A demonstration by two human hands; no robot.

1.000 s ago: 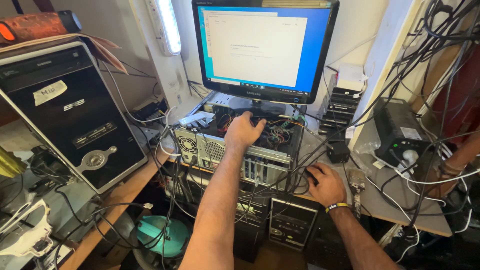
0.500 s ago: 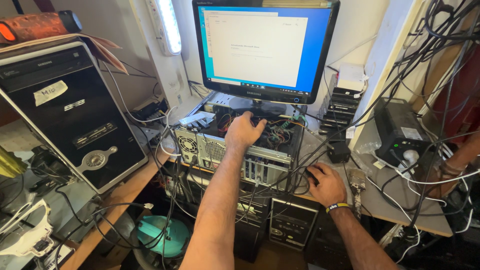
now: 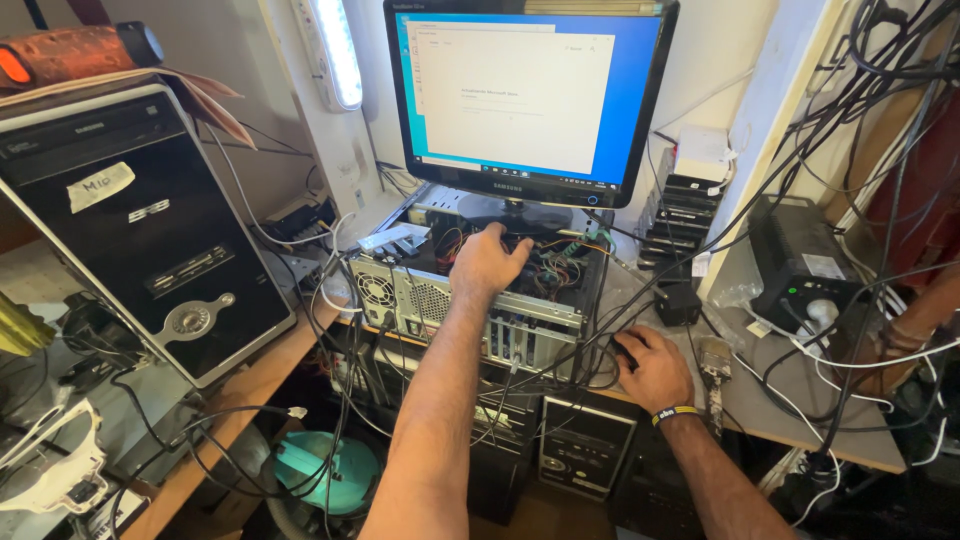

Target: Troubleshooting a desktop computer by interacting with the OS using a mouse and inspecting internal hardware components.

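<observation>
An open computer case lies on its side on the desk, under a flat monitor with a lit blue and white screen. My left hand reaches into the top of the case, with its fingertips among coloured wires. The wires hide whether the fingers grip anything. My right hand, with a yellow and black wristband, lies over a black mouse on the desk right of the case.
A black tower computer stands at the left. Another black tower sits under the desk. A black box-shaped power unit stands at the right among many hanging cables. A teal bucket is on the floor. Another person's arm shows at the right edge.
</observation>
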